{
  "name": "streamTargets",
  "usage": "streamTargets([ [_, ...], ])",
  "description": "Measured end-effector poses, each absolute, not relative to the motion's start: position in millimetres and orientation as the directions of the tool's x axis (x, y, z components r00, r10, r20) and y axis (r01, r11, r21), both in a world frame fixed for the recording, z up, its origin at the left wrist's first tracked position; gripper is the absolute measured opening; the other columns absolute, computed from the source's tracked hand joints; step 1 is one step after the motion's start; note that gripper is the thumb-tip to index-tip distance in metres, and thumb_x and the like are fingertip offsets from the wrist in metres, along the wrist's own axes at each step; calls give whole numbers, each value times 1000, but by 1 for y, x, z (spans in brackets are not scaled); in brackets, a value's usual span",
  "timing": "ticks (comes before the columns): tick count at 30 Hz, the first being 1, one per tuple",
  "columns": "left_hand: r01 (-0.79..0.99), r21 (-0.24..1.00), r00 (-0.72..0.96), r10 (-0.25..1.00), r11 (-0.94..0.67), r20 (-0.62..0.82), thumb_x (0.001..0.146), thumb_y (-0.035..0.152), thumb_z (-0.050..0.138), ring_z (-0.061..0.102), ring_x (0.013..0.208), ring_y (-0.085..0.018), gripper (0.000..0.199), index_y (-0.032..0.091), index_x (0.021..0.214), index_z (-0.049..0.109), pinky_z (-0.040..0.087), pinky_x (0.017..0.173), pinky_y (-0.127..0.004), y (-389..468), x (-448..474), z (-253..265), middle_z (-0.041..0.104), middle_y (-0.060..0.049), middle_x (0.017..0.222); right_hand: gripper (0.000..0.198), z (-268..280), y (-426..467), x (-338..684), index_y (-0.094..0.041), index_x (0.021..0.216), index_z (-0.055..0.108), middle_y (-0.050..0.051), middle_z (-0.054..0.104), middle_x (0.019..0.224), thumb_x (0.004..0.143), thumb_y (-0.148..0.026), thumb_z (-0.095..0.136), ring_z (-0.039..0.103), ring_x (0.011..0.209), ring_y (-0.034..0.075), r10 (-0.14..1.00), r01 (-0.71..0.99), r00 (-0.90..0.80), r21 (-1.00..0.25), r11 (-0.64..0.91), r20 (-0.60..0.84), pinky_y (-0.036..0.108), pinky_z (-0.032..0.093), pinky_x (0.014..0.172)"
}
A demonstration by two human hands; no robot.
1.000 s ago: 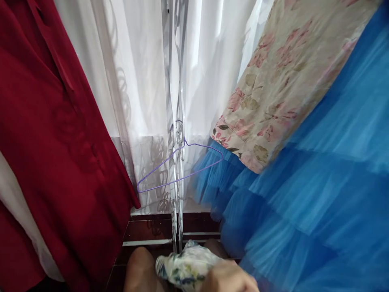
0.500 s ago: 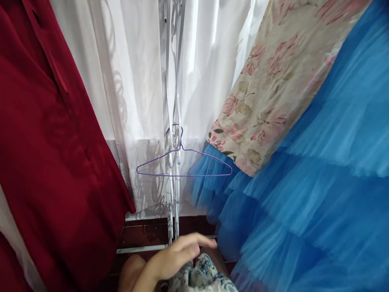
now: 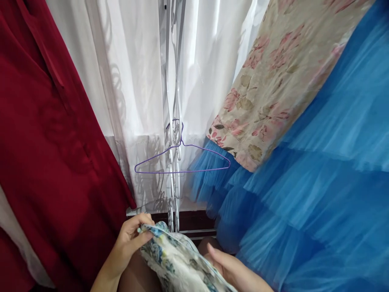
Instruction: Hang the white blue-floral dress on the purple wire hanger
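At the bottom of the head view my left hand (image 3: 127,239) pinches the edge of a floral garment (image 3: 179,255) between thumb and fingers. The cloth is white with blue, green and yellow print, and hangs down toward my lap. On the garment's other side, my right hand (image 3: 231,267) lies against its edge with the thumb standing apart; its fingers are partly hidden behind the fabric. Above both hands a purple wire hanger (image 3: 182,172) hangs, with no clothing on it, from a chain of white hanging loops (image 3: 170,170).
A long dark red garment (image 3: 60,154) hangs at the left. To the right hang a beige cloth with pink flowers (image 3: 270,89) and a tiered blue tulle skirt (image 3: 319,202). White curtains (image 3: 139,81) cover the back, above a dark reddish floor (image 3: 196,221).
My left hand has risen and taken hold of the garment's edge, lifting it into view. My right hand has come in at the lower right. The hanger appears slightly higher.
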State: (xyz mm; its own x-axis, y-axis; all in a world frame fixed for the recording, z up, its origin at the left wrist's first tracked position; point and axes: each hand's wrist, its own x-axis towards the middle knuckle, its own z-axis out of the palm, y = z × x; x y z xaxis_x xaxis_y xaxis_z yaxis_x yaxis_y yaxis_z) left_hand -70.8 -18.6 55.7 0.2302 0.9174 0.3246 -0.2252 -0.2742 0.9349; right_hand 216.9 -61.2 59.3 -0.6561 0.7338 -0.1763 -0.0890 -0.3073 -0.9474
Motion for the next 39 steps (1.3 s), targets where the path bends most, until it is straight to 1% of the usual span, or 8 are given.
streamTargets([
  [4, 230, 904, 237, 922, -360, 306, 87, 34, 65, 57, 84, -20, 13, 23, 89, 71, 43, 78, -27, -40, -50, 56, 64, -5, 87, 54, 59, -30, 211, -8, 77, 68, -1, 55, 63, 64, -59, 81, 43, 54, 6, 650, -119, -746, -932, -343, -144, 19, 31, 51],
  [9, 501, 788, 258, 931, -358, 259, 84, 36, 68, 62, 78, -19, 14, 23, 86, 73, 47, 76, -25, -46, -48, 27, 70, -2, 81, 30, 83, -19, 213, -11, 70, 60, -2, 51, 60, 65, -30, 83, 36, 52, 5, 698, -98, -714, -981, -166, -46, 19, 24, 48],
  [13, 585, 701, 206, 910, -409, 359, 83, 36, 68, 61, 70, -17, 19, 20, 74, 70, 49, 66, -24, -37, -67, -3, 68, -3, 72, 32, 96, -12, 231, -13, 65, 56, -4, 47, 56, 65, -34, 80, 33, 50, 6, 775, -105, -632, -992, -69, 13, 20, 21, 47],
  [18, 614, 602, 329, 859, -510, 392, 88, 28, 61, 65, 84, -22, 14, 22, 77, 68, 36, 110, -48, -18, -94, -10, 69, -3, 80, 28, 108, -3, 257, -14, 70, 60, 0, 53, 60, 80, -39, 66, 42, 53, 10, 907, 100, -405, -981, 168, 114, 23, 29, 50],
  [22, 646, 577, 362, 866, -500, 345, 84, 23, 63, 53, 126, -31, 8, 26, 87, 70, 11, 120, -56, 1, -118, -2, 73, -5, 98, 17, 117, 8, 262, -18, 82, 68, 4, 66, 74, 86, -29, 56, 56, 66, 17, 909, 472, -270, -779, 413, 319, 27, 41, 60],
  [26, 738, 492, 338, 885, -461, 322, 83, 30, 65, 36, 141, -33, 21, 28, 103, 70, 5, 119, -57, 20, -140, 18, 65, -4, 131, 13, 130, 21, 254, -20, 85, 68, 3, 69, 76, 84, -24, 55, 59, 65, 17, 820, 585, -367, -577, 570, 438, 26, 42, 61],
  [35, 864, 347, 188, 874, -364, 448, 91, 32, 51, 20, 148, -38, 21, 26, 102, 67, 2, 116, -64, 82, -178, 92, 43, 0, 154, 50, 142, 94, 222, -13, 134, 58, 3, 67, 70, 92, -39, 50, 57, 61, 20, 822, 690, -288, -489, 533, 491, 28, 39, 58],
  [39, 841, 368, 158, 830, -397, 534, 93, 28, 46, 16, 149, -35, 17, 24, 89, 63, 6, 116, -62, 90, -169, 117, 42, 3, 154, 42, 127, 121, 214, -12, 125, 65, 12, 74, 93, 95, -36, 47, 67, 83, 25, 862, 749, -262, -471, 465, 434, 30, 44, 68],
])
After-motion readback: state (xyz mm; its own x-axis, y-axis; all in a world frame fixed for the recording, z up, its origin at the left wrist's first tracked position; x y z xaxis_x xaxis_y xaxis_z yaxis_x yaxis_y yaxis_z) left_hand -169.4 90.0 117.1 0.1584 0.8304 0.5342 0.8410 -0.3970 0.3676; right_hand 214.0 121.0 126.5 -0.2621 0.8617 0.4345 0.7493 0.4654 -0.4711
